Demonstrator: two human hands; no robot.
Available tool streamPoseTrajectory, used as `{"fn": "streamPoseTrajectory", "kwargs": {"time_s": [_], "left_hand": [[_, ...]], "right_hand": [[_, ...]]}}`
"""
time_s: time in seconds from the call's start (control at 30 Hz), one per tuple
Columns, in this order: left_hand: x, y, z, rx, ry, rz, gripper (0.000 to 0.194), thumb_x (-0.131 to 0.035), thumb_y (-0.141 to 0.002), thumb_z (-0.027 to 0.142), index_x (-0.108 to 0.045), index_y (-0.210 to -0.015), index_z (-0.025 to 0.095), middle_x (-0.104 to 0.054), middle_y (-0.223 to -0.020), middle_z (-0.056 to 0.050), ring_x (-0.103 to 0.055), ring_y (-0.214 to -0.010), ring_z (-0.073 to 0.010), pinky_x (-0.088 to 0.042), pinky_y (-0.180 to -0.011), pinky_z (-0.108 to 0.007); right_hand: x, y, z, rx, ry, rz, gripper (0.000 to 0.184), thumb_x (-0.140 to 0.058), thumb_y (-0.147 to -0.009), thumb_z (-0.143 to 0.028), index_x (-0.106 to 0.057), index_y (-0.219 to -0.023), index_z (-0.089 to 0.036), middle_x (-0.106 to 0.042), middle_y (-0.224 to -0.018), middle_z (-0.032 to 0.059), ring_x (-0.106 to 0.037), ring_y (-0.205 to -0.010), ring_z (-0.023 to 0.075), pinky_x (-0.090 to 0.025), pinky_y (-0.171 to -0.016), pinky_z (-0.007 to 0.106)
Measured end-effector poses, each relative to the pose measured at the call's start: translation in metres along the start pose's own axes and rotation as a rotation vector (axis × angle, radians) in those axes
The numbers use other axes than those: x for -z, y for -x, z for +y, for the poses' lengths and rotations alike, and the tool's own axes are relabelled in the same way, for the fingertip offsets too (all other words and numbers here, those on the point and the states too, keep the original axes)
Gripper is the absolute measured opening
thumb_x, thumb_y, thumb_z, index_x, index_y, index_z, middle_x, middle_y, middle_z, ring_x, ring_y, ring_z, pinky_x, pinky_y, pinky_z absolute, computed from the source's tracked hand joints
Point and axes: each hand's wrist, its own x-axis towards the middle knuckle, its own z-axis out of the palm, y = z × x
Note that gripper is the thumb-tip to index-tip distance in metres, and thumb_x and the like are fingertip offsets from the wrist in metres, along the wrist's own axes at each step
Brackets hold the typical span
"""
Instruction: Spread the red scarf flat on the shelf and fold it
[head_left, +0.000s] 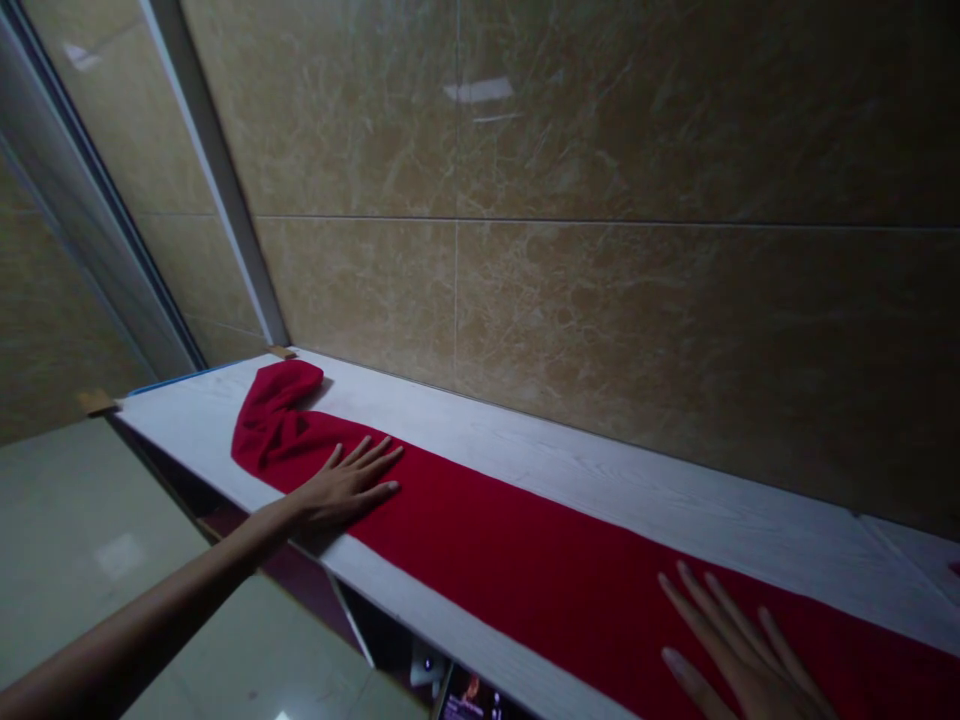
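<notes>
my left hand (341, 495) and right hand (754, 665) spread wide, fingers (382, 460) gripping nothing, over red fabric (517, 540) along the white counter (540, 462); uneven dragging could ruck it near its bunched left end (274, 405).

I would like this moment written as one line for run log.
left hand: spread on red cloth, near its bunched end | right hand: spread over cloth | cloth: lengthwise on white tabletop

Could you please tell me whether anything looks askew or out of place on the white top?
Yes: the cloth is crumpled at its end beyond the left hand, which looks odd because the stretch between that hand and the right hand lies flat. No spill or damage shows.
</notes>
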Motion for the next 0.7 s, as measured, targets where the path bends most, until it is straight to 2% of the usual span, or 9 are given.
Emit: {"fn": "streamPoseTrajectory", "kwargs": {"time_s": [0.07, 0.2, 0.4, 0.47, 0.57, 0.7], "left_hand": [[0.004, -0.002, 0.005, 0.006, -0.004, -0.007, 0.077, -0.028, -0.105, 0.071, -0.025, -0.168, 0.027, -0.009, -0.173, -0.008, -0.001, -0.160, -0.0417, -0.006, -0.123, -0.075], [0.005, -0.004, 0.018, -0.034, -0.016, 0.069, 0.078, -0.027, -0.105, 0.072, -0.023, -0.168, 0.027, -0.009, -0.174, -0.006, 0.000, -0.161, -0.0392, -0.006, -0.126, -0.070], [-0.001, -0.002, 0.030, -0.040, -0.019, -0.022, 0.079, -0.030, -0.104, 0.074, -0.025, -0.168, 0.028, -0.011, -0.173, -0.009, -0.004, -0.160, -0.0394, -0.007, -0.125, -0.072], [0.000, -0.002, 0.035, -0.055, -0.023, 0.006, 0.077, -0.030, -0.104, 0.073, -0.025, -0.167, 0.030, -0.011, -0.173, -0.007, -0.003, -0.160, -0.0419, -0.009, -0.124, -0.074], [-0.001, -0.002, 0.050, -0.153, -0.024, 0.068, 0.074, -0.032, -0.104, 0.073, -0.025, -0.167, 0.034, -0.011, -0.173, -0.004, -0.003, -0.159, -0.0434, -0.010, -0.124, -0.075], [-0.011, -0.001, 0.069, -0.181, -0.003, 0.016, 0.077, -0.032, -0.103, 0.076, -0.025, -0.167, 0.034, -0.011, -0.173, -0.006, -0.002, -0.160, -0.0403, -0.007, -0.126, -0.072]], "right_hand": [[0.003, -0.001, -0.005, -0.020, 0.011, 0.008, 0.062, -0.042, -0.100, -0.067, -0.055, -0.153, -0.038, -0.053, -0.154, 0.0029, -0.048, -0.144, 0.0427, -0.041, -0.113, 0.078], [0.010, -0.001, -0.009, -0.005, -0.009, 0.009, 0.068, -0.042, -0.101, -0.068, -0.047, -0.159, -0.033, -0.045, -0.160, 0.0041, -0.044, -0.147, 0.0401, -0.042, -0.115, 0.074], [0.023, -0.002, -0.017, 0.001, -0.018, 0.007, 0.065, -0.040, -0.104, -0.065, -0.046, -0.158, -0.032, -0.043, -0.161, 0.0054, -0.042, -0.149, 0.0388, -0.042, -0.114, 0.073], [0.025, -0.003, -0.021, -0.005, -0.016, 0.027, 0.064, -0.042, -0.103, -0.065, -0.047, -0.158, -0.033, -0.043, -0.161, 0.0057, -0.042, -0.148, 0.0384, -0.042, -0.114, 0.073], [0.029, -0.004, -0.026, -0.024, -0.016, 0.039, 0.064, -0.042, -0.103, -0.066, -0.047, -0.158, -0.033, -0.043, -0.161, 0.0055, -0.040, -0.149, 0.0378, -0.041, -0.114, 0.073], [0.033, -0.006, -0.031, -0.054, -0.028, 0.012, 0.066, -0.039, -0.103, -0.067, -0.048, -0.157, -0.030, -0.040, -0.162, 0.0063, -0.037, -0.151, 0.0371, -0.038, -0.116, 0.073]]}}
